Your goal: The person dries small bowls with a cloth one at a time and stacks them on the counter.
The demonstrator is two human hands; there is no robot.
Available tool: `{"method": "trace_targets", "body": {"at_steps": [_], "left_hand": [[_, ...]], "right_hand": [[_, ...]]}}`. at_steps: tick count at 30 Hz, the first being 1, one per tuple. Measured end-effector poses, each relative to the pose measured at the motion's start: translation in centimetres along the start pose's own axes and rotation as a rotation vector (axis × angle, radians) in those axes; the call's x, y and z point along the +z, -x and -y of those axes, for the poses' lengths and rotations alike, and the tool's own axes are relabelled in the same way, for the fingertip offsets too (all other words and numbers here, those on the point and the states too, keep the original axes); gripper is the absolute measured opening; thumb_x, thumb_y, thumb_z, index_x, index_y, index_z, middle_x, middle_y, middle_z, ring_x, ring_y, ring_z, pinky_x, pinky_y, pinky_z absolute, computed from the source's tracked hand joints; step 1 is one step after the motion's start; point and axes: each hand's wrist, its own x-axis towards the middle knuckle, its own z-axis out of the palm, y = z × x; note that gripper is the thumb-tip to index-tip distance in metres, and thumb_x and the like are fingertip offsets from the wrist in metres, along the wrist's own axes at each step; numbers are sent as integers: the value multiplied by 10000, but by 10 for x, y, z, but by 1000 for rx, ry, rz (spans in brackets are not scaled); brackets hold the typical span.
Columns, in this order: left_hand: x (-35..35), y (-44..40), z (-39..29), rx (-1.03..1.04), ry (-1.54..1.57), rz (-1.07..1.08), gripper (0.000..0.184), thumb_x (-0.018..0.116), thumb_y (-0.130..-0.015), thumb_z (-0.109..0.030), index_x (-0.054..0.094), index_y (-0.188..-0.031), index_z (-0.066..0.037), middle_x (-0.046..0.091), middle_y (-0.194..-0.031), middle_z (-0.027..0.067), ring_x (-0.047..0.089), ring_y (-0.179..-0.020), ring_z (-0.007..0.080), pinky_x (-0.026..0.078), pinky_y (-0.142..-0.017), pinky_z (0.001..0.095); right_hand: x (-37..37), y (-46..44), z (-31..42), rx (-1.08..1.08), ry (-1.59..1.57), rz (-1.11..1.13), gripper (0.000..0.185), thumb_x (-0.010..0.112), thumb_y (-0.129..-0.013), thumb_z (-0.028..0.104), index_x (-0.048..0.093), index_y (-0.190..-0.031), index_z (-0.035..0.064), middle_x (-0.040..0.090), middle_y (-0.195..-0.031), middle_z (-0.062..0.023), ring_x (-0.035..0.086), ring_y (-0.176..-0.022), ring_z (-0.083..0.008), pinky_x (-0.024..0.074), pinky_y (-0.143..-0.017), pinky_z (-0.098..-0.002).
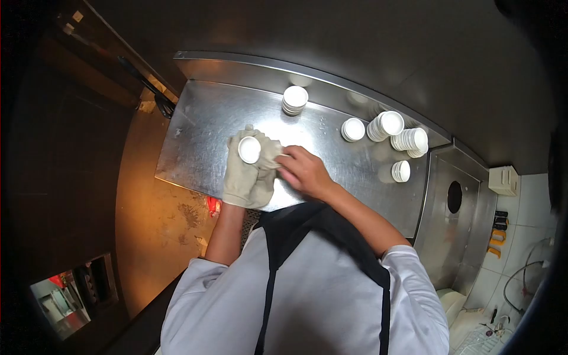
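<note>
My left hand [238, 168] wears a beige fabric glove and holds a small round white dish [249, 149], its open side facing up. Next to it, bunched beige fabric [262, 186] hangs beside the palm; whether it is a second glove or a cloth, I cannot tell. Bare and slightly blurred, my right hand [305, 170] has its fingers curled on the right edge of this fabric. Both hands are over the steel counter [201, 136]. Beyond them stands a short stack of white dishes [294, 100].
More stacks of white dishes stand toward the right, including a tall one [387, 125], a leaning one [411, 142] and a small one [400, 171]. A raised steel edge [319, 76] runs along the back. A steel basin unit [449, 219] adjoins the counter's right end.
</note>
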Motion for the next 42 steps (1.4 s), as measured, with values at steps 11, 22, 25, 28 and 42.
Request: {"method": "trace_targets", "body": {"at_steps": [11,22,25,28,42], "left_hand": [[57,9,31,-13,449,53,428,353,-1182,-475,614,-1177,-137,641,-1061,17,636,-996,133,540,-920,307],[65,6,17,65,221,32,246,462,-1166,-316,560,-1050,-122,607,-986,7,611,-922,143,535,-885,292],[50,-7,19,-12,305,-79,243,520,-1147,-271,596,-1019,-79,626,-925,19,608,-800,109,531,-720,266],[37,-14,14,88,138,-152,252,548,-1139,-258,643,-1029,-52,667,-892,49,625,-712,99,513,-628,251],[49,-3,5,-143,-248,-104,355,410,-1156,-309,609,-1131,-17,694,-1001,164,703,-793,247,591,-703,414]], "right_hand": [[9,-23,4,248,50,202,170,759,-843,150,747,-983,55,662,-971,-140,716,-858,-323,587,-718,-445],[10,-35,2,285,172,252,118,748,-812,160,781,-848,53,721,-931,-150,737,-849,-350,602,-764,-458],[-24,-40,-2,337,67,567,256,759,-824,218,822,-1016,60,755,-997,-175,741,-913,-383,592,-791,-472],[-28,-36,-5,422,73,364,334,750,-919,316,812,-1107,47,769,-974,-178,744,-907,-386,588,-807,-469],[32,-53,-172,885,-27,-245,280,714,-964,141,740,-1214,21,778,-781,-86,726,-630,-157,550,-581,-350]]}}
